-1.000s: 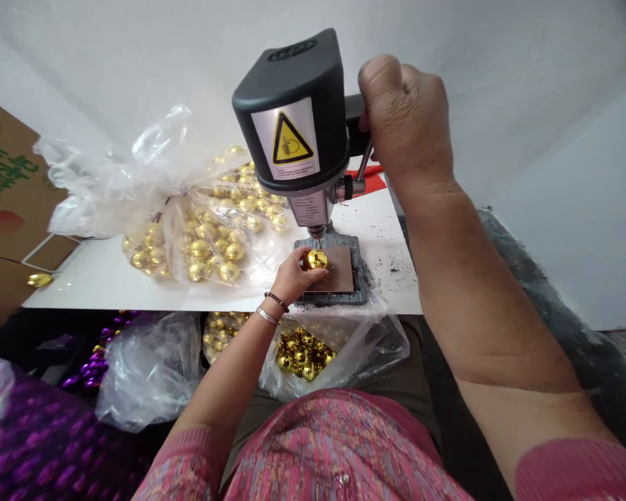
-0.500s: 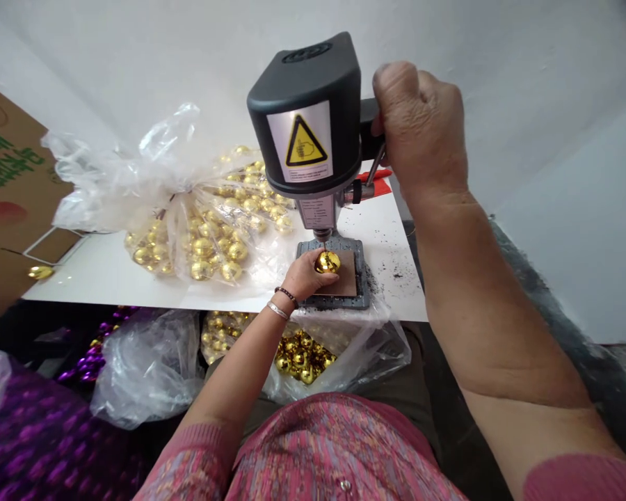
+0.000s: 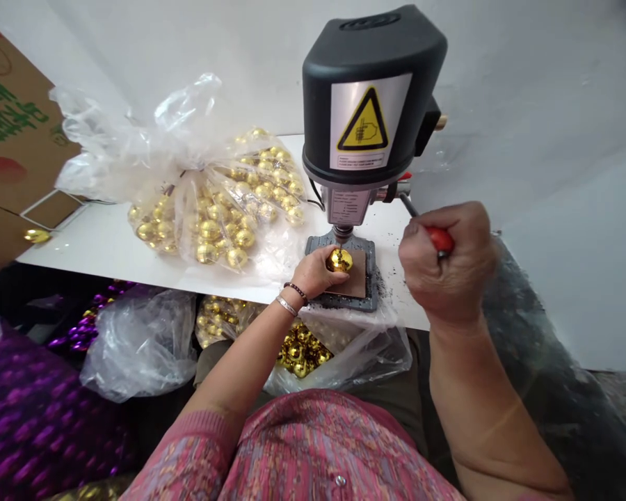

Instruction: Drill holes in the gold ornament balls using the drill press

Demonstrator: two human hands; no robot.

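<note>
My left hand (image 3: 318, 273) grips a shiny gold ball (image 3: 340, 260) between thumb and fingers, on a brown board (image 3: 355, 278) laid over the grey base of a small drill press (image 3: 373, 104). Right above the ball is the chuck (image 3: 343, 233), and the bit's tip seems to meet the top of the ball. My right hand (image 3: 448, 264) is wrapped round the red-knobbed feed lever (image 3: 441, 241) at the press's right side. The press has a black motor housing with a yellow warning label.
A tied clear bag of gold balls (image 3: 209, 223) lies on the white table (image 3: 99, 259). An open plastic bag of gold balls (image 3: 302, 351) rests on my lap. At left are a cardboard box (image 3: 26, 139) and purple shiny material (image 3: 42, 417). Dark shavings (image 3: 389, 285) lie beside the base.
My right hand has come down from the upper right of the press, pulling the lever lower. My left hand keeps the ball under the bit. The view has shifted.
</note>
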